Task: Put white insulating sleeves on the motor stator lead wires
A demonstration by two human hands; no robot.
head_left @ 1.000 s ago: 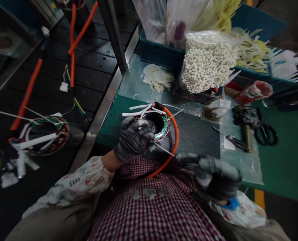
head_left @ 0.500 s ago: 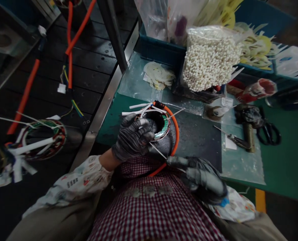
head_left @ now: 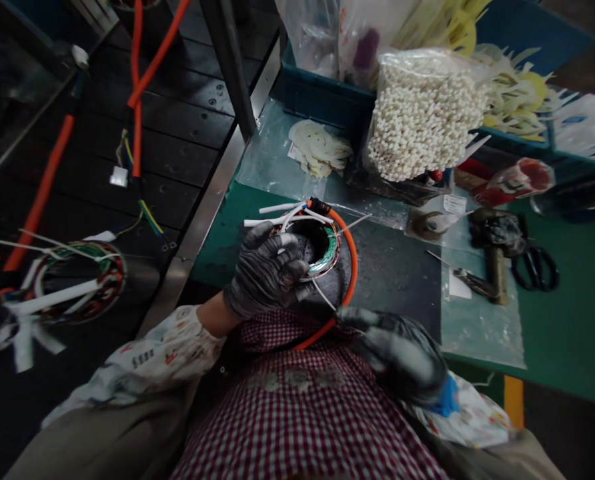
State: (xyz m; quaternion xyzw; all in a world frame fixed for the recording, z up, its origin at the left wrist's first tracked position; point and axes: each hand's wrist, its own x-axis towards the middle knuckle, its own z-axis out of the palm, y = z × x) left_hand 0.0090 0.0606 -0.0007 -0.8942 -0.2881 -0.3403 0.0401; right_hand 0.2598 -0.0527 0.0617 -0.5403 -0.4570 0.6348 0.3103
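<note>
Here, wound ring [head_left: 334, 249] is gripped at near-left side by gloved left hand [head_left: 267, 275], above dark mat [head_left: 402, 273] on green bench [head_left: 567, 327]. Dark hollow is bordered by green inner band and reddish-brown windings; lower edge looks silvery. Far side is crossed by white sleeves [head_left: 277, 220]; orange cable [head_left: 352, 261] is curved around right. White cord [head_left: 323, 295], drawn straight, is pinched by blurred right hand [head_left: 397, 353].
</note>
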